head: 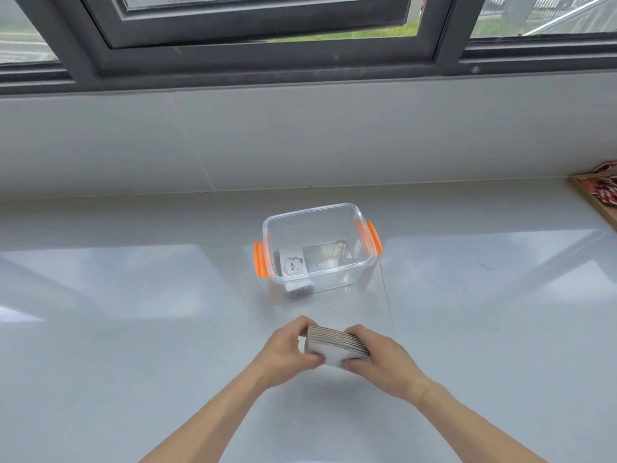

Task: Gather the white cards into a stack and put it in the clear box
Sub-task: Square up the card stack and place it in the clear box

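Holding the thick stack of white paper cards (pixel 337 347) just above the pale glossy surface (pixel 133 312), the left hand (pixel 288 350) and the right hand (pixel 379 357) pinch it from both ends with curled fingers (pixel 310 359). I judge the stack can fan or spill if one side loosens, because the edges already look slanted. Beyond it stands the clear plastic box with orange side clips (pixel 319 245), open, with one printed card (pixel 293 264) already inside; nothing lies between. A wooden tray with red packets (pixel 601 195) sits well apart at the right
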The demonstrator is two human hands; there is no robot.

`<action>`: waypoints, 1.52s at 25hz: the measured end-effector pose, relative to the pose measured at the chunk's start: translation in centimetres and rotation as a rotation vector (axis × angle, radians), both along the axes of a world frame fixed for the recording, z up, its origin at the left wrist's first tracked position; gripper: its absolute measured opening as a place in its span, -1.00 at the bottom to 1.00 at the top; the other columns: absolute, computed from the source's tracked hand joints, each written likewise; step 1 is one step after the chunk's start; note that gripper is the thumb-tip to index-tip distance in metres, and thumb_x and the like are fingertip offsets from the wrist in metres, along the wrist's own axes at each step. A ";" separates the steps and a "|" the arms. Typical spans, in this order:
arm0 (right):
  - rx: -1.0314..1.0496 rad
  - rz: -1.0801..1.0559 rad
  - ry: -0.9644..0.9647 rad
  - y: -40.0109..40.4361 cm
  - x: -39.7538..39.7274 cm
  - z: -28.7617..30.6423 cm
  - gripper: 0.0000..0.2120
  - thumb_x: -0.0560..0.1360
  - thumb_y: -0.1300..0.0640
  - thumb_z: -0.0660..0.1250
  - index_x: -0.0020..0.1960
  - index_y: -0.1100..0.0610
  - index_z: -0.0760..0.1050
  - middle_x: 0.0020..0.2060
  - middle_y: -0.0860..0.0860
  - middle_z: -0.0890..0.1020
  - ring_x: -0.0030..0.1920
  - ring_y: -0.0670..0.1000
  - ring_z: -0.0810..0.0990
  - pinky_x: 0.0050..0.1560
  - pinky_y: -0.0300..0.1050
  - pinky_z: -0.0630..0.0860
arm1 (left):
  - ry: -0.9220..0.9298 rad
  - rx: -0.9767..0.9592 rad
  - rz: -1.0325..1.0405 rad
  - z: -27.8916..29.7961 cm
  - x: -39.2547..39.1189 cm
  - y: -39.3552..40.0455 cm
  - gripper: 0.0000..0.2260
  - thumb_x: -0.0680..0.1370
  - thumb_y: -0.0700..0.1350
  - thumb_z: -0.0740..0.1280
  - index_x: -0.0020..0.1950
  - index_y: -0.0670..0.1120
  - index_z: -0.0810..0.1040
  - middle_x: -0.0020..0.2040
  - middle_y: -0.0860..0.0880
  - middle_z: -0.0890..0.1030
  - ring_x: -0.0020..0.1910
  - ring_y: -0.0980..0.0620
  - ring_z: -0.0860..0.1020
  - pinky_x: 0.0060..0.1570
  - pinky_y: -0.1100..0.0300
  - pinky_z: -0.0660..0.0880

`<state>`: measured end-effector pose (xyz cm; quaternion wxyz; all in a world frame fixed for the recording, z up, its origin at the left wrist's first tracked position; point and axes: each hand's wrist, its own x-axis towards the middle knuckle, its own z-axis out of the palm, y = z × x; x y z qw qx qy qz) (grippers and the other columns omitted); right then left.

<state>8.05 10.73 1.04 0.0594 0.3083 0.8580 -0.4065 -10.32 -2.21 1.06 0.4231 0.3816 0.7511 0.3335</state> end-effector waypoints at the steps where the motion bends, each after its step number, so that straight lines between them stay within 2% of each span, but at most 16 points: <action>1: -0.107 -0.023 0.043 0.3 0.0 1.1 -0.65 0.39 -0.14 0.36 0.12 -0.23 0.35 -0.14 -0.17 0.62 -0.13 -0.09 0.56 -0.12 -0.10 0.50 | -0.133 0.036 0.059 0.9 -0.4 -0.1 -0.67 0.32 -0.13 0.49 0.02 0.10 0.52 0.03 0.04 0.64 0.02 0.11 0.61 0.08 0.13 0.56; 3: -0.266 -0.076 0.143 0.8 -0.4 3.3 -0.62 0.37 -0.09 0.43 0.12 -0.22 0.38 -0.18 -0.13 0.63 -0.20 -0.04 0.57 -0.18 -0.12 0.49 | -0.331 0.100 0.144 2.6 -0.7 0.0 -0.60 0.31 -0.15 0.52 0.09 0.08 0.51 0.13 -0.03 0.59 0.02 0.05 0.64 0.06 0.09 0.60; 6: -0.461 -0.204 0.306 1.4 -1.6 5.8 -0.62 0.34 -0.02 0.49 0.11 -0.14 0.46 -0.16 0.01 0.61 -0.14 0.03 0.59 -0.12 -0.08 0.52 | -0.546 0.243 0.283 4.8 -0.4 1.0 -0.52 0.31 -0.16 0.53 0.17 0.02 0.47 0.17 -0.08 0.53 0.03 -0.06 0.64 0.09 -0.11 0.62; 9: -0.611 -0.312 0.411 1.6 -3.1 7.3 -0.60 0.34 -0.03 0.49 0.13 -0.08 0.47 -0.07 0.10 0.64 -0.10 0.01 0.63 -0.13 -0.06 0.52 | -0.696 0.326 0.398 6.5 -0.1 2.7 -0.45 0.29 -0.13 0.55 0.22 -0.01 0.43 0.15 -0.12 0.57 0.08 -0.07 0.64 0.02 -0.06 0.63; 12: -0.649 -0.436 0.476 1.6 -4.4 8.1 -0.61 0.33 -0.09 0.46 0.12 -0.09 0.46 -0.04 0.05 0.68 -0.05 0.04 0.66 -0.16 -0.04 0.53 | -0.747 0.326 0.417 7.6 0.0 4.3 -0.46 0.32 -0.11 0.53 0.25 -0.02 0.42 0.17 -0.22 0.58 0.13 -0.14 0.63 0.03 -0.08 0.62; 17: -0.644 -0.545 0.481 2.0 -6.2 8.5 -0.60 0.33 -0.15 0.44 0.10 -0.06 0.46 -0.06 0.05 0.69 -0.10 0.00 0.67 -0.22 -0.07 0.54 | -0.744 0.272 0.466 8.3 -1.1 6.6 -0.58 0.38 -0.16 0.43 0.22 -0.07 0.45 0.10 -0.22 0.63 0.04 -0.15 0.66 -0.05 -0.03 0.62; 21: -0.561 -0.524 0.417 3.1 -7.4 8.1 -0.67 0.40 -0.16 0.42 0.06 -0.05 0.45 -0.10 0.01 0.68 -0.23 -0.06 0.66 -0.33 -0.17 0.51 | -0.726 0.209 0.461 8.4 -2.6 8.1 -0.59 0.40 -0.18 0.42 0.22 -0.11 0.43 0.12 -0.25 0.65 0.01 -0.16 0.66 -0.15 0.01 0.62; 24: -0.398 -0.449 0.320 5.0 -8.5 7.7 -0.71 0.44 -0.24 0.34 0.04 -0.10 0.45 -0.11 -0.11 0.67 -0.24 -0.16 0.63 -0.25 -0.18 0.50 | -0.716 0.158 0.451 8.4 -4.2 9.5 -0.59 0.40 -0.18 0.42 0.21 -0.12 0.41 0.06 -0.21 0.67 -0.06 -0.11 0.69 -0.17 0.03 0.63; 27: -0.032 -0.366 0.291 8.0 -9.9 7.1 -0.72 0.49 -0.24 0.23 0.06 -0.10 0.51 -0.03 -0.19 0.64 -0.07 -0.18 0.57 -0.02 -0.05 0.53 | -0.651 0.078 0.497 8.4 -6.3 11.8 -0.66 0.46 -0.20 0.38 0.19 -0.12 0.40 -0.09 -0.10 0.68 -0.21 -0.03 0.69 -0.23 0.06 0.63; 29: 0.262 -0.366 0.333 10.3 -10.7 6.3 -0.70 0.53 -0.12 0.23 0.19 -0.04 0.48 0.13 -0.11 0.58 0.15 -0.06 0.47 0.12 -0.01 0.47 | -0.594 0.008 0.536 8.1 -7.7 13.2 -0.70 0.47 -0.22 0.36 0.17 -0.12 0.40 -0.13 -0.09 0.65 -0.33 0.02 0.67 -0.31 0.12 0.62; 30: 0.344 -0.355 0.344 11.4 -11.1 5.9 -0.66 0.53 -0.06 0.25 0.28 -0.01 0.42 0.21 -0.07 0.53 0.23 0.00 0.40 0.17 0.01 0.42 | -0.564 -0.032 0.543 7.9 -8.3 13.9 -0.72 0.47 -0.22 0.35 0.15 -0.12 0.40 -0.15 -0.09 0.65 -0.38 0.03 0.66 -0.35 0.16 0.61; 33: 0.261 -0.236 0.226 14.4 -12.1 4.1 -0.48 0.56 0.01 0.25 0.47 0.03 0.20 0.44 -0.02 0.32 0.44 0.06 0.20 0.40 0.08 0.25 | -0.505 -0.144 0.500 6.5 -9.2 15.3 -0.87 0.48 -0.24 0.34 -0.02 -0.13 0.45 -0.22 -0.09 0.66 -0.43 0.04 0.66 -0.37 0.22 0.60; 35: 0.210 -0.162 0.167 15.3 -12.3 2.7 -0.47 0.60 -0.01 0.18 0.51 0.03 0.12 0.53 -0.04 0.16 0.51 0.04 0.06 0.48 0.09 0.12 | -0.467 -0.212 0.464 5.2 -9.2 16.1 -0.96 0.47 -0.24 0.32 -0.11 -0.13 0.50 -0.22 -0.10 0.67 -0.35 -0.01 0.67 -0.26 0.18 0.63; 38: 0.205 -0.127 0.228 15.4 -11.9 1.6 -0.49 0.63 0.03 0.13 0.53 0.03 0.07 0.56 -0.06 0.07 0.54 -0.01 -0.01 0.51 0.08 0.05 | -0.441 -0.274 0.460 3.3 -8.9 17.2 -0.99 0.47 -0.24 0.32 -0.14 -0.14 0.52 -0.19 -0.13 0.66 -0.25 -0.08 0.66 -0.08 0.09 0.63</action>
